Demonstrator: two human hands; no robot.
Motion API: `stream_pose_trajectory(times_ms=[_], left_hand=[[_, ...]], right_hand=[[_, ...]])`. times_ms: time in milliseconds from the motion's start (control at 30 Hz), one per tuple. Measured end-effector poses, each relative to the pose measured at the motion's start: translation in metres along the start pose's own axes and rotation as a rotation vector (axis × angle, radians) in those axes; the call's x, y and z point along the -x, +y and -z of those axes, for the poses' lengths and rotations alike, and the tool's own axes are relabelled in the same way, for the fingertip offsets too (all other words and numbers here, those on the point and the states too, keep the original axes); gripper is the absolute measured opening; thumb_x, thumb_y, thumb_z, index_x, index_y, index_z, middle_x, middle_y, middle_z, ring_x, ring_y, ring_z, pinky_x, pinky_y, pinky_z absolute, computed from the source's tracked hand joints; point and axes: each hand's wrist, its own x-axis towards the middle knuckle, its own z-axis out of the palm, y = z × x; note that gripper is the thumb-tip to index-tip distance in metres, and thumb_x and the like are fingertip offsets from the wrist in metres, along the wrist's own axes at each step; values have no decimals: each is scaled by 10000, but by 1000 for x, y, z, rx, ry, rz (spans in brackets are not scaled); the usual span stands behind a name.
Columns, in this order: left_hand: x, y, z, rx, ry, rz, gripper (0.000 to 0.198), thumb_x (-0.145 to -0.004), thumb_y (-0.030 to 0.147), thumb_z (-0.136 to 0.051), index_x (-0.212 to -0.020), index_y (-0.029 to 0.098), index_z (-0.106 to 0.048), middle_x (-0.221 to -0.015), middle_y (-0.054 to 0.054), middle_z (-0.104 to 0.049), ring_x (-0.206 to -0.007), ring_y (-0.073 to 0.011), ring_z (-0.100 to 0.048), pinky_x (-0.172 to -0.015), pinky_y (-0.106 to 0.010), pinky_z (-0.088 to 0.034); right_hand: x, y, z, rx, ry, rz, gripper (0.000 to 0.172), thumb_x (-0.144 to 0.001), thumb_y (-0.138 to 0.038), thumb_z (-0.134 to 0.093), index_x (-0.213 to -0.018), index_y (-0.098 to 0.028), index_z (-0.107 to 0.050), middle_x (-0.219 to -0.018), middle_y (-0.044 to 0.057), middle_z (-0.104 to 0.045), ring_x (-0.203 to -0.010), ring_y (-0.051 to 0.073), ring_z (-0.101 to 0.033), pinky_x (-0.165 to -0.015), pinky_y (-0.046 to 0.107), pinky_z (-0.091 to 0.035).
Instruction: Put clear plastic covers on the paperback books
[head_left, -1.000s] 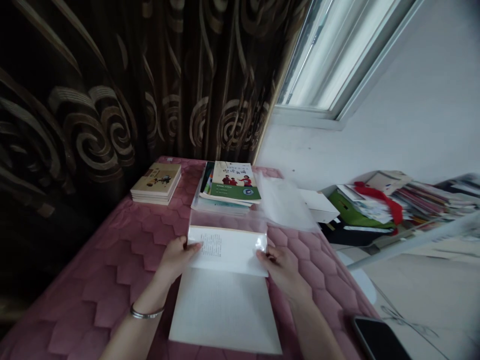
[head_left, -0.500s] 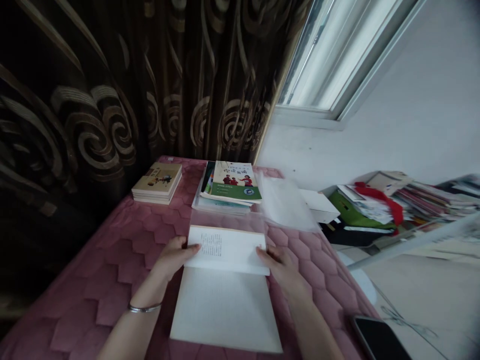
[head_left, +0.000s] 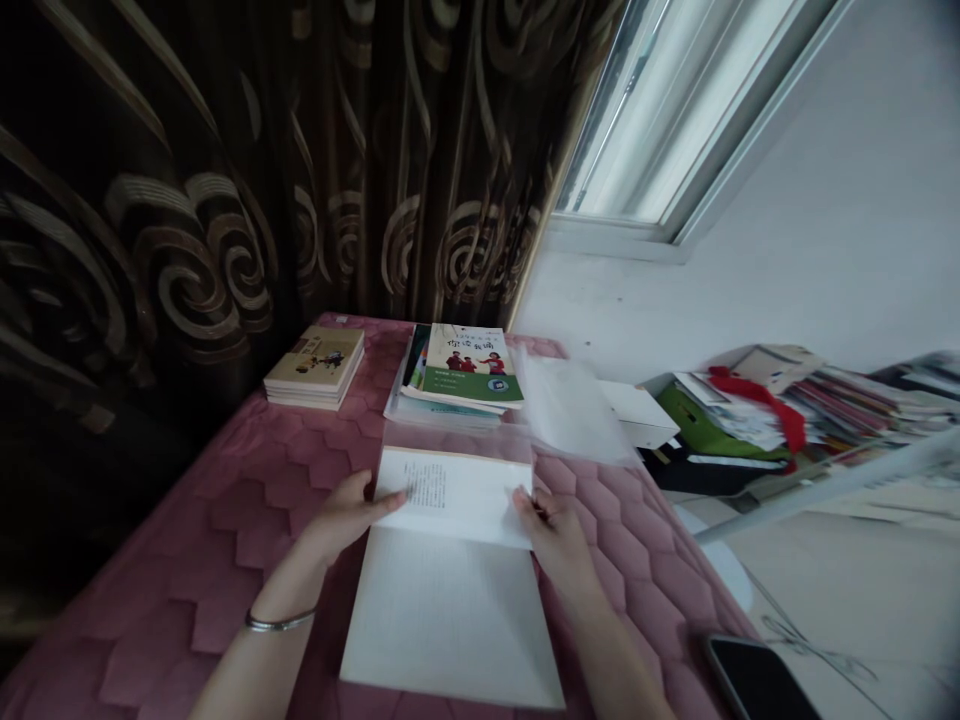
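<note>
An open book (head_left: 450, 610) lies before me, its lower side a blank white page. Its upper part, a white page (head_left: 472, 495) with a block of small print at the left, is between my hands. My left hand (head_left: 358, 510) grips the left edge of that page, thumb on top and fingers mostly hidden beneath. At the right edge my right hand (head_left: 553, 525) pinches in the same way. Beyond the page's top edge spreads a thin clear plastic sheet (head_left: 454, 438); whether it wraps the book I cannot tell.
The pink quilted bed cover (head_left: 255, 520) bears a stack of tan books (head_left: 315, 365), a pile topped by a green-and-white book (head_left: 474, 365), translucent plastic sleeves (head_left: 574, 410) and a phone (head_left: 757, 680). A cluttered shelf (head_left: 810, 510) stands right; a dark curtain (head_left: 300, 150) hangs behind.
Both hands keep hold of the page's side edges. The left thumb has slid slightly inward over the print, and the page has shifted very slightly upward.
</note>
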Motion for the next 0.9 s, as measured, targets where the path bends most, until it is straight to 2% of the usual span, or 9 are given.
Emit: stream_pose_trajectory(times_ms=[100, 200, 300, 433, 567, 667, 767, 833, 900], left_hand=[[-2, -3, 2, 136, -69, 57, 527, -524, 423, -795, -941, 127, -669, -977, -107, -729, -885, -256, -655, -753, -313, -474], [-3, -5, 0, 154, -10, 76, 462, -497, 399, -796, -853, 129, -678, -908, -101, -736, -824, -248, -659, -717, -311, -476], [-3, -4, -5, 118, 41, 44, 394, -532, 419, -757, -793, 138, -670, -839, -77, -730, -772, -237, -644, -674, -297, -463], [-2, -2, -7, -76, 114, -64, 332, -612, 486, -673, -650, 161, -619, -671, -30, -674, -684, -208, -595, -576, -253, -394], [-2, -1, -5, -149, 173, -134, 381, -703, 536, -585, -584, 175, -558, -571, -4, -610, -635, -183, -559, -517, -235, -334], [-1, 3, -3, -37, 46, -109, 371, -662, 510, -662, -739, 147, -651, -709, -31, -696, -709, -208, -614, -566, -244, -403], [0, 5, -1, 120, -120, -39, 487, -572, 433, -771, -949, 135, -692, -953, -81, -737, -871, -243, -657, -727, -289, -480], [0, 3, -2, 168, -112, 6, 514, -543, 421, -790, -955, 127, -699, -996, -102, -735, -889, -246, -664, -772, -308, -487], [-2, -1, -5, 156, -42, 30, 483, -534, 436, -785, -886, 115, -701, -944, -109, -742, -831, -240, -669, -738, -306, -486]], right_hand=[[0, -3, 5, -98, -84, -50, 471, -672, -633, -644, -562, -196, -506, -524, -15, -466, -502, 124, -404, -463, 251, -272], [-1, -4, 13, -189, -239, -114, 420, -604, -572, -732, -640, -168, -620, -613, 20, -579, -575, 160, -498, -514, 264, -344], [-2, -1, 18, -200, -312, -131, 432, -608, -568, -743, -601, -155, -620, -584, 15, -572, -556, 142, -483, -511, 256, -337], [-2, 1, 17, -176, -283, -102, 444, -661, -588, -707, -622, -152, -628, -583, 5, -560, -541, 124, -454, -507, 250, -326], [0, 0, 9, -181, -162, -79, 453, -661, -605, -691, -596, -164, -611, -552, -3, -526, -521, 125, -435, -486, 254, -317], [1, 0, 2, -196, -98, -76, 459, -656, -624, -678, -619, -171, -619, -555, 0, -532, -510, 128, -433, -473, 261, -320], [1, 0, 0, -216, -79, -94, 471, -641, -637, -680, -630, -170, -618, -553, -1, -536, -506, 128, -436, -466, 259, -319], [1, -3, 3, -223, -122, -102, 459, -642, -615, -699, -633, -162, -624, -572, 6, -559, -533, 137, -467, -486, 261, -344], [1, -8, 9, -217, -201, -108, 441, -638, -584, -725, -653, -151, -645, -620, 24, -603, -590, 164, -520, -533, 276, -391]])
